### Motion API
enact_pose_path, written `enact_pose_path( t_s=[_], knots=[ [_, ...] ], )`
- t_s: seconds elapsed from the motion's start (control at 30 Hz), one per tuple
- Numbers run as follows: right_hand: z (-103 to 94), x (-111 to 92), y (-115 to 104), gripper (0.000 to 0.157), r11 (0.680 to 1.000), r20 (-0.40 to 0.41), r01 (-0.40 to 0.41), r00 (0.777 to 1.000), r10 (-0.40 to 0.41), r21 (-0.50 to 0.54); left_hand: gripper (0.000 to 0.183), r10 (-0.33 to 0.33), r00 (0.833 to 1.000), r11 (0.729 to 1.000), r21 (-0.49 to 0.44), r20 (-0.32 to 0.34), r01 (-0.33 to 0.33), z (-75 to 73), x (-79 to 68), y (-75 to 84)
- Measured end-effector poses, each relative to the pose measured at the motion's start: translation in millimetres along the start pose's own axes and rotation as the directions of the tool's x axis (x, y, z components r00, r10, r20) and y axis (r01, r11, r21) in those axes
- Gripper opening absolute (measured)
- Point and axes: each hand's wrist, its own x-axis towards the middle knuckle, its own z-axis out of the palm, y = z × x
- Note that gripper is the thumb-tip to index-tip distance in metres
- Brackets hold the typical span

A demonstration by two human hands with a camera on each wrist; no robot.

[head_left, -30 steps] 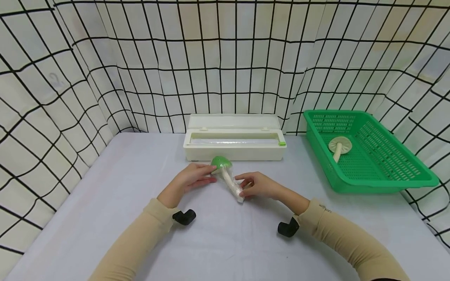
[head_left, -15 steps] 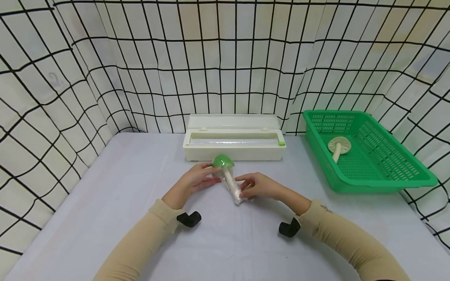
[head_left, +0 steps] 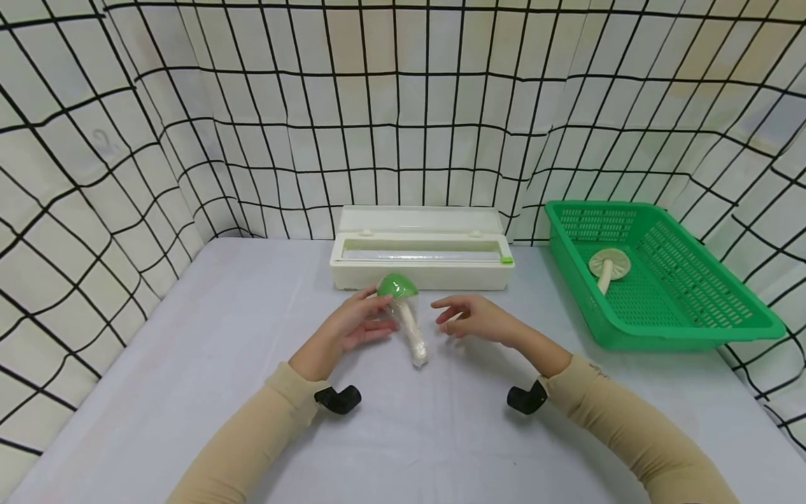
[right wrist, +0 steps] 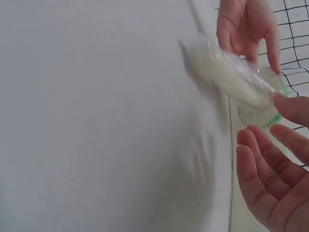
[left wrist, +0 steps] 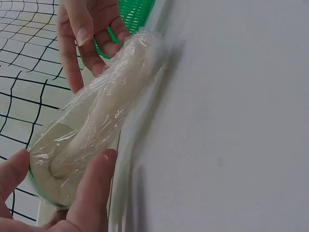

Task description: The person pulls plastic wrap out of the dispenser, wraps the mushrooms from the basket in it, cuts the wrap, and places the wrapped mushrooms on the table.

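A mushroom (head_left: 411, 329) with a green cap and a pale stem is wrapped in clear cling film, the film bunched at the stem's end. My left hand (head_left: 357, 323) holds it by the cap, with the thumb and a finger at opposite sides of the cap's rim in the left wrist view. Its stem slants toward me and slightly right. Just right of the stem, my right hand (head_left: 474, 318) is apart from the mushroom, fingers loosely bent with nothing between them. In the right wrist view the wrapped mushroom (right wrist: 227, 77) lies beyond these fingers.
Behind the hands stands a white cling film dispenser (head_left: 422, 274), its lid raised and a film roll inside. To the right, a green basket (head_left: 683, 336) holds a pale mushroom (head_left: 608, 266). A black grid netting over white sheeting surrounds the white-covered table (head_left: 441, 448).
My right hand has let go of the stem's end and drawn back up and to the right. The mushroom has turned more upright in my left hand.
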Motion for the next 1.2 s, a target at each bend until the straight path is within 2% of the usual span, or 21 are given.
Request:
enact_pose_path(
  t_s=[0.23,0.43,0.63,0.83,1.07,1.2],
  knots=[
    [-22.1,-4,-2,0.048,0.998,-0.092,0.015,0.996,-0.021,-0.068,0.069,0.02,1.0,0.999,-0.038,0.01,-0.019,-1.4,-8.9,7.1],
    [-43.3,-9,-5,0.044,0.987,-0.201,0.047,0.977,-0.077,-0.153,0.072,0.034,0.999,0.999,-0.038,0.035,-0.033,-7.9,-16.2,11.2],
    [-57.2,-12,-5,0.037,0.964,-0.3,0.058,0.944,-0.138,-0.259,0.073,0.049,0.997,0.999,0.014,0.051,-0.05,-18.4,-27.2,17.6],
    [-71.0,-12,-4,0.033,0.935,-0.374,0.05,0.908,-0.189,-0.351,0.073,0.064,0.997,0.996,0.064,0.04,-0.067,-36.6,-41.3,27.4],
    [-85.8,-12,4,0.027,0.9,-0.468,0.034,0.846,-0.257,-0.434,0.073,0.094,0.996,0.992,0.087,0.004,-0.094,-58.1,-57.2,35.9],
    [-90.5,-9,8,0.027,0.882,-0.47,0.023,0.84,-0.273,-0.471,0.074,0.103,0.995,0.99,0.093,-0.017,-0.101,-70.6,-65.3,40.1]
  ],
)
